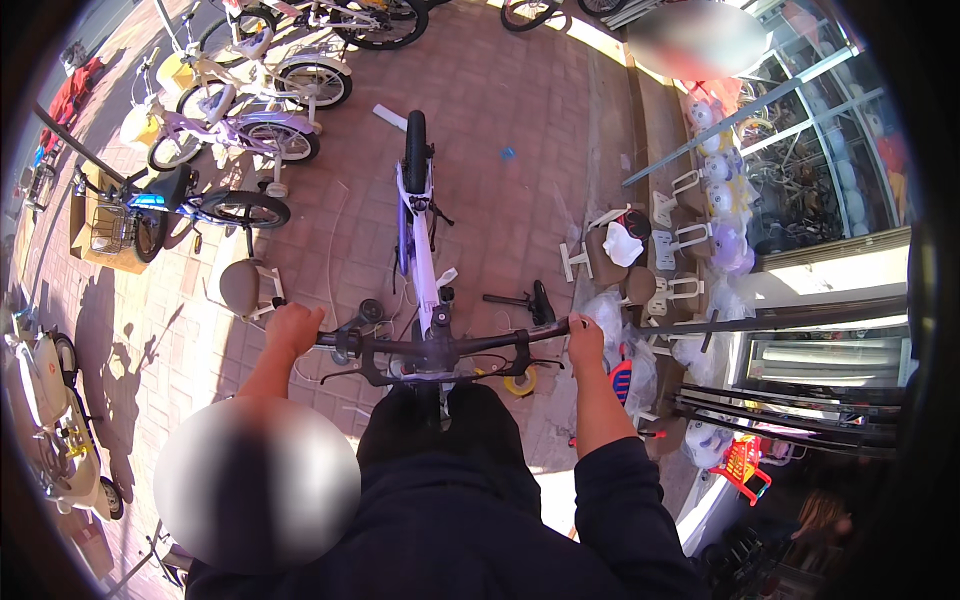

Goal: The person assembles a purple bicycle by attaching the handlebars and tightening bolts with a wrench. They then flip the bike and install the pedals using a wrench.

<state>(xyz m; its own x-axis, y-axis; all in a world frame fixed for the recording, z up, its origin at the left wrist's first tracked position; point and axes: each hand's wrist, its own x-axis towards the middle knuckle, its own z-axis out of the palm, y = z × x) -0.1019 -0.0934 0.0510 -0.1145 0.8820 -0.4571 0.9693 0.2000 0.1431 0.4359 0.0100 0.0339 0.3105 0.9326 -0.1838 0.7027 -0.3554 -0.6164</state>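
Note:
In front of me stands a lilac bicycle (421, 250), its black wheel (416, 150) pointing away and its black handlebar (465, 347) across my front. My left hand (294, 330) is closed at the bar's left end. At the right end, my right hand (587, 342) is closed round the bar. Brake levers hang off both sides of the bar. No saddle shows on the frame; a black saddle with its post (540, 302) lies on the paving to the right. Another wheel is partly visible between my legs, below the bar.
Several bicycles stand at the left, including a lilac one (215, 135) and a blue one (170, 200). A brown-topped stool (240, 287) is near my left hand. A yellow tape roll (521, 381) lies below the bar. Stools and wrapped goods line the shopfront at right.

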